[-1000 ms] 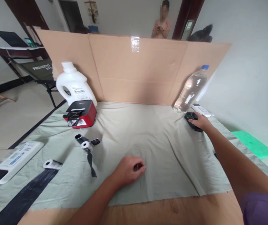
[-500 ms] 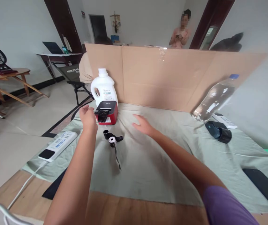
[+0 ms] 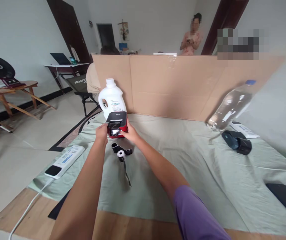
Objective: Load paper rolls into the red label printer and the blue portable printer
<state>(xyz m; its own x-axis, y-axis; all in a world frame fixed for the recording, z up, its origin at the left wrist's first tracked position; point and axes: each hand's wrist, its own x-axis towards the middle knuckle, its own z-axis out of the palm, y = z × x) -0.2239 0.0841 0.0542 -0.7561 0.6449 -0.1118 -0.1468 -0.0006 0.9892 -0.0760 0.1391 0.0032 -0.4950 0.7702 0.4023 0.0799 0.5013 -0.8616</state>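
A red and black printer [image 3: 117, 117] stands in front of a white jug [image 3: 112, 96], with a dark ribbon strip at its front. My left hand [image 3: 101, 132] grips its left side, and my right hand [image 3: 131, 132] grips its right front corner, thumb at the front. Nearer to me on the green cloth lie a black roll [image 3: 114, 147] with a loose end and a small white-cored roll [image 3: 120, 154] with a dark tail hanging toward me.
On the left lies a white power strip [image 3: 65, 161] with a cable. At the right are a tilted clear bottle [image 3: 230, 105], a black device [image 3: 235, 140] and a black phone [image 3: 285, 198]. Behind stands a cardboard panel [image 3: 170, 88]; a person [image 3: 191, 41] is beyond it.
Both hands have come to the printer from either side and taken hold of it. My right hand moved left and closed on its corner. The view has shifted slightly.
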